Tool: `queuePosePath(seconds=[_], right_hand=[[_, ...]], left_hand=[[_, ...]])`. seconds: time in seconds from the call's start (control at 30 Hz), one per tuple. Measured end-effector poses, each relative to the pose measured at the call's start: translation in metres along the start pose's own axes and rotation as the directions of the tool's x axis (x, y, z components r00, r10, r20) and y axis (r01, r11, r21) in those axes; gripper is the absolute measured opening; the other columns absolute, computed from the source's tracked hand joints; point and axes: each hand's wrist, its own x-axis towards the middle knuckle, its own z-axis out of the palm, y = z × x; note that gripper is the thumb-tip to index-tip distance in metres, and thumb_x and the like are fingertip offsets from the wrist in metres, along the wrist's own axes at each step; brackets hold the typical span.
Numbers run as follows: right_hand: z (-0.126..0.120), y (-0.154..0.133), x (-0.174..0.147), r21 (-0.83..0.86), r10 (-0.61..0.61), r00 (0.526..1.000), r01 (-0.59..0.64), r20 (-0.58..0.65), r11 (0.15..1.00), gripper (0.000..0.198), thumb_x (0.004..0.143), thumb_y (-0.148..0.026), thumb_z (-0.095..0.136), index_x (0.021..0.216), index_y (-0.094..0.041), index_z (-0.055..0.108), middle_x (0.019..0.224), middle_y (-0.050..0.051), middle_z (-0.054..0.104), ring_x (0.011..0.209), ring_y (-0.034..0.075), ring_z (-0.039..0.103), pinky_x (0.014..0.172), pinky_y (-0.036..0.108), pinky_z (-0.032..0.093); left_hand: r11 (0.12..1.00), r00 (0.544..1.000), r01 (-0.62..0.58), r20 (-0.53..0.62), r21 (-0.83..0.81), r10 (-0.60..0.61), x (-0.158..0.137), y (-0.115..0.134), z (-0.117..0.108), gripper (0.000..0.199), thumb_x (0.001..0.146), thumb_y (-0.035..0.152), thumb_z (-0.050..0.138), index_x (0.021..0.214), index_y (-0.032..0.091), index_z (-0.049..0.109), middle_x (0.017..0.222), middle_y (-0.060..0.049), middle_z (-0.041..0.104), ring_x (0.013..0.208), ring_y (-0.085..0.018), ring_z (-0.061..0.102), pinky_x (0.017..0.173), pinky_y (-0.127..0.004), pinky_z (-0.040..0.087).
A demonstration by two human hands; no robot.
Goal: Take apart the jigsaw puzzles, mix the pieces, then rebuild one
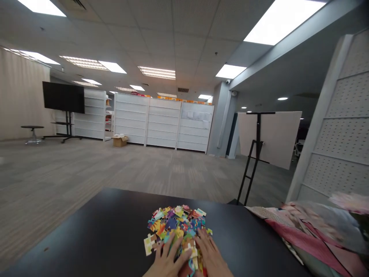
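A heap of colourful jigsaw puzzle pieces lies near the front of the black table. Resting on the heap's lower left, my left hand has its fingers spread over several pieces. My right hand lies along the right side of the heap, fingers stretched out and touching the pieces. More pieces show in the gap between both hands. One pale yellow piece sits at the left edge of the pile. Whatever is under the palms is hidden.
Folded cloths and a plastic-wrapped bundle are at the table's right side. Beyond stand an easel with a white board, a perforated panel, white shelves, a cardboard box and a screen on a stand.
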Motion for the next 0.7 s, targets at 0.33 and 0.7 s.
queuePosePath(seconds=[0.33,0.7], right_hand=[[0.015,0.071,-0.04,0.161,0.018,0.973,0.02,-0.229,0.987,0.074,0.09,-0.067,0.05,0.153,-0.03,0.042,0.163,0.009,0.033,0.148,0.037,0.033,0.119,0.056,0.032],[-0.043,0.083,0.042,0.266,0.348,0.918,-0.293,-0.189,0.918,0.087,0.096,-0.071,0.009,0.152,-0.014,0.045,0.158,0.011,0.042,0.148,0.027,0.036,0.123,0.044,0.026]], left_hand=[[0.981,0.979,-0.179,-0.116,-0.076,0.169,0.049,0.047,-0.009,0.046,0.103,0.044,0.045,0.148,0.048,0.039,0.168,-0.002,0.014,0.15,-0.044,0.023,0.114,-0.072,0.029],[0.938,0.964,0.261,0.009,-0.228,-0.266,0.035,-0.06,-0.103,0.075,0.092,0.079,0.034,0.145,0.029,0.051,0.156,-0.015,0.043,0.147,-0.045,0.029,0.117,-0.073,0.014]])
